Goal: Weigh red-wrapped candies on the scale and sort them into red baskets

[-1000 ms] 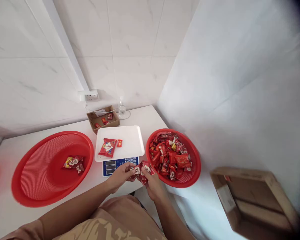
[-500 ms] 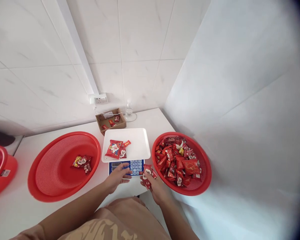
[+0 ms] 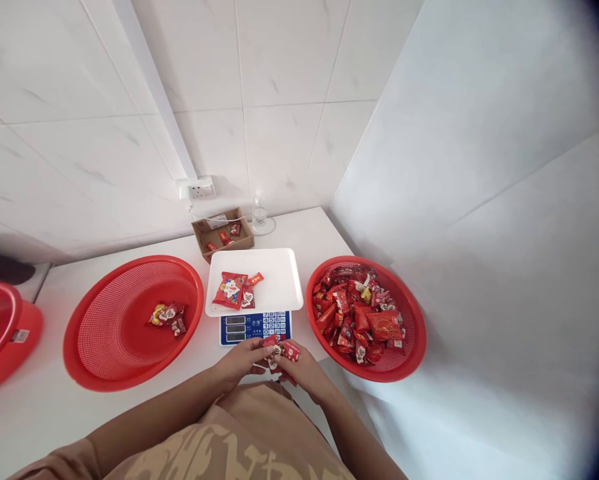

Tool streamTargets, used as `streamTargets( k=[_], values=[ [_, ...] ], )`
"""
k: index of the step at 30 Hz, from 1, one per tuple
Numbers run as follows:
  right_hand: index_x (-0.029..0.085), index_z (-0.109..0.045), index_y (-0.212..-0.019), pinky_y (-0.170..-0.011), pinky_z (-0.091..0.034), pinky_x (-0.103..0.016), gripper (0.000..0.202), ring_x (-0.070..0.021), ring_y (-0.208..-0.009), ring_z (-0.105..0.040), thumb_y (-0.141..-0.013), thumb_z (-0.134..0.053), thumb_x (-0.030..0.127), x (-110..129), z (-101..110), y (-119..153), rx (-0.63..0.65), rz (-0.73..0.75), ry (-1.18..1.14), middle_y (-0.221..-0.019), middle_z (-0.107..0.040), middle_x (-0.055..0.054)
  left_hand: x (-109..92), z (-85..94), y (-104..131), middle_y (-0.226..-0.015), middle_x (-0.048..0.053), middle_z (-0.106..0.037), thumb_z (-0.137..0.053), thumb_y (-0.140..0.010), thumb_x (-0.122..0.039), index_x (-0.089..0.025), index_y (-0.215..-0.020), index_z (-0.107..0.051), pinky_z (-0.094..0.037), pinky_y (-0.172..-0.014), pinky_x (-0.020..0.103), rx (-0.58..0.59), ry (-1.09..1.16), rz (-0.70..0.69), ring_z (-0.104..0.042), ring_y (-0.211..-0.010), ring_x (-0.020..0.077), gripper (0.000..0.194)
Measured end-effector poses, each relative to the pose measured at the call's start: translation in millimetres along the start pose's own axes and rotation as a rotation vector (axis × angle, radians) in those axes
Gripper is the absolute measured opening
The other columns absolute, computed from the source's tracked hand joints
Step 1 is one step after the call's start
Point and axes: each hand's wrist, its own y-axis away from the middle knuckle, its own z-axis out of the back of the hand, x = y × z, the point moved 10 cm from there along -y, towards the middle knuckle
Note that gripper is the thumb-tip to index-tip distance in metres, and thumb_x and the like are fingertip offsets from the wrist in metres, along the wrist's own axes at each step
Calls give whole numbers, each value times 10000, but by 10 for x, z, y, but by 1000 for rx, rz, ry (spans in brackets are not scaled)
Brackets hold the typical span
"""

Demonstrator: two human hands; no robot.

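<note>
Between my two hands, in front of the scale, are several small red candy packets (image 3: 275, 361). My left hand (image 3: 242, 362) pinches them from the left with thumb and fingers. From the right, my right hand (image 3: 304, 371) is closed on the packets too. Just beyond is a digital scale (image 3: 256, 327) with a blue keypad. Its white tray (image 3: 279, 280) carries a larger red snack bag (image 3: 230, 291) and two small red packets beside it. A red basket (image 3: 413, 353) heaped with red packets stands to the right of my right hand.
A second red basket (image 3: 94, 333) at the left holds a small cluster of packets. Behind the scale stand a cardboard box (image 3: 203, 243) with some packets and a clear bottle (image 3: 259, 215) by the wall. Another red container (image 3: 26, 353) is at the far left. A wall bounds the right side.
My left hand has moved right and closed on the packets. My right hand has come slightly left and down, so both hands now meet at the packets. The view has shifted slightly.
</note>
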Motion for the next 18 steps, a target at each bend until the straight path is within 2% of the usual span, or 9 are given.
streamTargets(
  k=[5,8,10,13,18],
  values=[
    [179,-593,-837,-575,-473,-255,261,-168,-738,-630,-688,-634,390,-44,36,13,-14,-54,52,-764,-664,-22,114,65,-27,-828,18,-660,-729,-611,-466,-178,-844,-604,-395,-735,281,-23,39,47,-578,-762,135,391],
    [178,-594,-811,-563,-465,-253,269,-162,-704,-622,-673,-641,405,-42,37,2,-28,-66,49,-727,-658,-16,108,108,-75,-815,8,-654,-756,-590,-429,-175,-850,-597,-403,-701,266,-40,76,19,-561,-693,105,397],
    [178,-592,-821,-561,-461,-254,297,-149,-670,-604,-667,-643,426,-51,60,-8,-60,-70,17,-695,-641,-8,30,156,-126,-798,8,-652,-774,-579,-403,-166,-829,-592,-408,-678,254,-73,122,-32,-548,-659,92,390],
    [178,-570,-865,-576,-466,-263,358,-136,-639,-580,-659,-649,460,-61,140,-10,-135,-52,-81,-657,-607,3,-170,304,-230,-735,14,-640,-779,-595,-358,-155,-829,-576,-428,-660,252,-185,192,-105,-551,-628,93,370],
    [188,-565,-889,-622,-478,-284,397,-146,-686,-590,-639,-674,476,-98,236,29,-193,-60,-169,-696,-612,-9,-539,561,-414,-748,-11,-609,-698,-712,-301,-213,-1063,-486,-471,-701,261,-344,236,-194,-576,-637,94,419]
  ],
)
